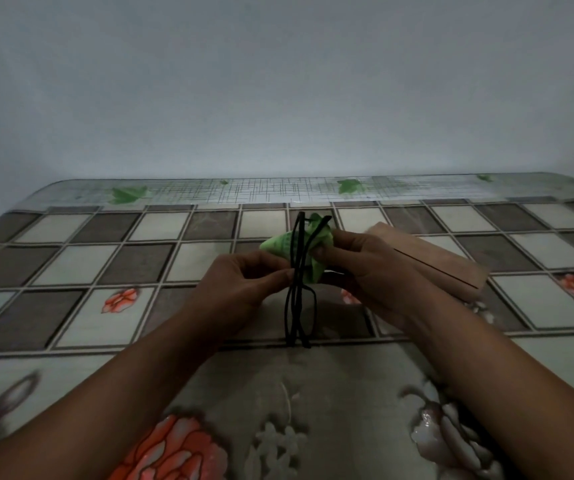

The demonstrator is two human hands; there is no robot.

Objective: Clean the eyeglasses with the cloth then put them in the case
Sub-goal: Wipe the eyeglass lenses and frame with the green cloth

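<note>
Black-framed eyeglasses [300, 306] are held upright and edge-on above the table's middle, their temples folded. My left hand [240, 289] pinches the frame at its middle from the left. My right hand [368, 268] presses a crumpled green cloth [308, 247] against the upper lens from the right. The lower lens hangs free below the hands. A tan eyeglass case [448, 258] lies on the table just behind my right hand, partly hidden by it; it looks closed, with a dark seam along its side.
The table [105, 258] is covered by a glossy checked cloth with flower and leaf prints. Its far edge meets a plain pale wall [278, 98]. My two forearms reach in from the lower corners.
</note>
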